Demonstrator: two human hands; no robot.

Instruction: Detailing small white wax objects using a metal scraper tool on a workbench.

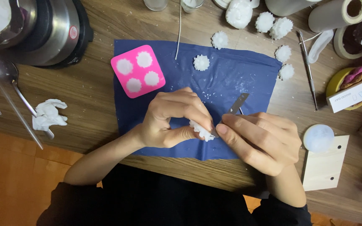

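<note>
At frame centre, your left hand (170,119) pinches a white wax flower (202,130); your right hand (260,140) grips a small metal blade (236,104) against it, above the blue mat (231,75).

Wax flower (202,130) mostly behind fingers (189,109)

The mould (138,71) lies on the mat (231,75), left of the flower (201,62).

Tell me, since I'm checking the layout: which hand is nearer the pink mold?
Left. The left hand sits just below and right of the pink mold, pinching a white wax flower. The right hand is farther right, holding a small blade.
</note>
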